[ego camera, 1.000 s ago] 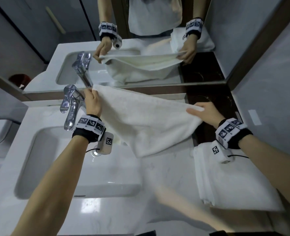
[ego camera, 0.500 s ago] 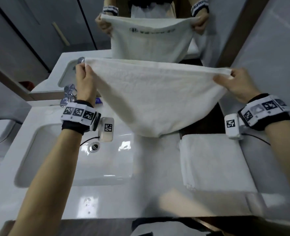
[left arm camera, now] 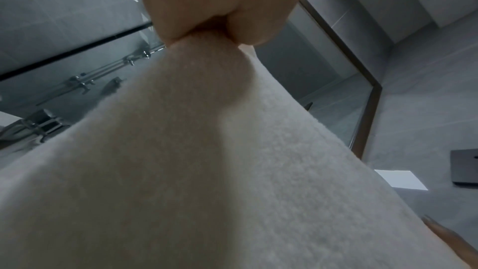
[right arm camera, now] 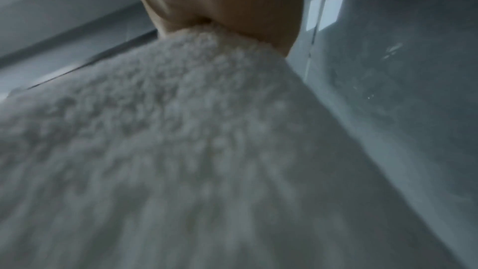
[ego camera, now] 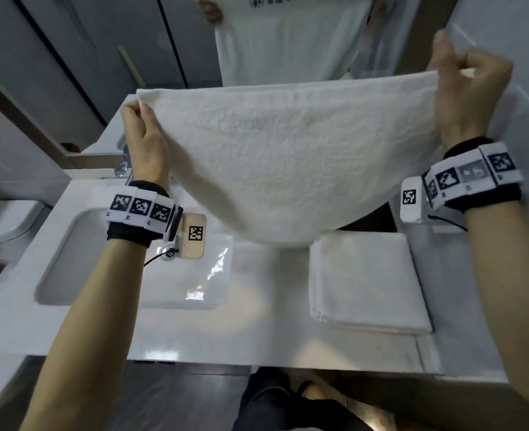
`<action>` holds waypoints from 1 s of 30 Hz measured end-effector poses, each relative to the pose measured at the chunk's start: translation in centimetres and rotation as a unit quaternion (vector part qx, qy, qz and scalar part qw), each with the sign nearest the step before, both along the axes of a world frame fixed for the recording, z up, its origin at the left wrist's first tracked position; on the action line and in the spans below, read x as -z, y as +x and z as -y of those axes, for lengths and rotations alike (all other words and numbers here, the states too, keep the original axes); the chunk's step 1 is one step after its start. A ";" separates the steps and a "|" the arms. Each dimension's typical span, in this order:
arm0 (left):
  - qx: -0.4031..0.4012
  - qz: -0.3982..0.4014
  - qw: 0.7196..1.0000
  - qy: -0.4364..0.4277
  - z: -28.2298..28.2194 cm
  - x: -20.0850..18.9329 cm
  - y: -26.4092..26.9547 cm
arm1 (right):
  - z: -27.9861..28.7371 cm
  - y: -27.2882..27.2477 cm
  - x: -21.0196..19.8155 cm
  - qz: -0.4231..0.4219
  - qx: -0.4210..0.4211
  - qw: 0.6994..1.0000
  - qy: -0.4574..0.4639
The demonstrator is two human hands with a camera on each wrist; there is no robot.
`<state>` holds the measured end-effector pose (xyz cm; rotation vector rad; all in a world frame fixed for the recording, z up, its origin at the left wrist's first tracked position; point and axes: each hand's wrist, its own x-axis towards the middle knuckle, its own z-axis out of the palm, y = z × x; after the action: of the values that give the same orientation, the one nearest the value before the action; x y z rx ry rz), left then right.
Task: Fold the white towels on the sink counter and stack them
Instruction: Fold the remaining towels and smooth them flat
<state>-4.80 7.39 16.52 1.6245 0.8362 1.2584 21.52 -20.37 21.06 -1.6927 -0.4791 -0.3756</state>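
A white towel (ego camera: 288,157) hangs spread in the air above the sink counter (ego camera: 257,337), its lower edge sagging towards the counter. My left hand (ego camera: 142,119) pinches its top left corner, and my right hand (ego camera: 462,79) pinches the top right corner, held higher. In the left wrist view the pinching fingers (left arm camera: 181,11) close on the towel (left arm camera: 207,171). The right wrist view shows the same pinch on the towel (right arm camera: 181,150). A stack of folded white towels (ego camera: 365,281) lies on the counter at the right, below my right wrist.
The sink basin (ego camera: 132,275) sits at the left of the counter, its faucet (ego camera: 123,163) mostly behind my left hand. A mirror (ego camera: 288,38) rises behind the counter. A wall (ego camera: 505,32) stands close at the right. A toilet (ego camera: 5,222) is at far left.
Both hands have lifted the towel off the counter area and raised it higher, spreading it wide. The right hand has gone up more than the left.
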 end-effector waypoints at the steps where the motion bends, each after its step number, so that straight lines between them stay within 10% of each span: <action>1: -0.003 -0.004 1.000 0.002 0.0 0.2 -0.1 | 0.1 0.3 -0.2 0.002 -0.003 1.000 -0.019; 7: 0.068 -0.154 0.981 -0.097 -0.5 6.3 0.0 | 0.2 1.5 4.5 -0.166 -0.030 0.958 -0.232; 18: 0.083 -0.284 0.931 -0.212 -3.2 16.2 1.9 | 0.1 1.1 16.3 -0.375 -0.188 0.895 -0.149; 24: 0.081 -0.274 0.948 -0.143 -4.3 16.6 3.0 | -1.5 1.3 16.1 -0.327 -0.128 0.920 -0.174; 30: 0.051 -0.112 0.992 -0.005 -5.8 8.2 5.2 | -3.5 1.7 9.1 -0.098 -0.033 0.978 -0.182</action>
<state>0.39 13.16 8.36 1.8011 0.8822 1.0122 23.21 -16.90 11.96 -2.0393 -0.4759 -0.0703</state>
